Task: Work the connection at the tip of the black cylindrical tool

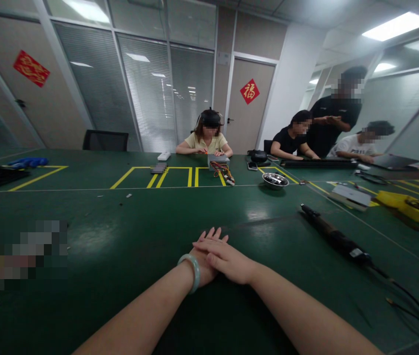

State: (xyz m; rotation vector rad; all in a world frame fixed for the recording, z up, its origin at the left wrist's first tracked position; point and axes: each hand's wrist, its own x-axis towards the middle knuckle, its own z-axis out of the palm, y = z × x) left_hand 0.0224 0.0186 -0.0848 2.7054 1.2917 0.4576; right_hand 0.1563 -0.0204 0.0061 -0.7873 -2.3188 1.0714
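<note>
Green tabletop (150,276), right hand (231,259) atop left hand (202,266)

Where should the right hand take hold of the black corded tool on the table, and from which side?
Probably around the thick middle of the black corded tool, right hand coming from above and its left. The tool lies slanted, narrow tip pointing away and cable leaving the near end, so a mid-body grip should avoid both.

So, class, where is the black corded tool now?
In the head view, the black corded tool lies on the green table, right of the person's right hand.
</note>
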